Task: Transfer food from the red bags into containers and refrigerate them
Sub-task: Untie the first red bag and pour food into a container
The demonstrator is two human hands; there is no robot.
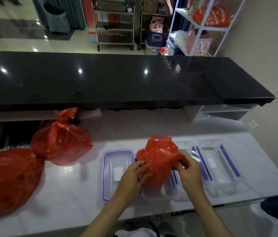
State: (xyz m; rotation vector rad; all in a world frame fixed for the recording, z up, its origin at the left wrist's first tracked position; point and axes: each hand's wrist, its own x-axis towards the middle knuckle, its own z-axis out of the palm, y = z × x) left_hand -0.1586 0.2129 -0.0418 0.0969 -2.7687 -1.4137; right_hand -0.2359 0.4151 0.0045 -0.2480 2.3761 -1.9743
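While the small red bag (158, 161) sits in the middle clear container (157, 195), at 6 o'clock on the white counter (76, 190), I'd judge it needs opening low over the tub so nothing spills. My left hand (133, 177) pinches its plastic at 9 o'clock; my right hand (188, 168) grips it at 3 o'clock. I can't see the food inside. The large red bag (6, 180) at 9 o'clock is cut off by the frame edge.
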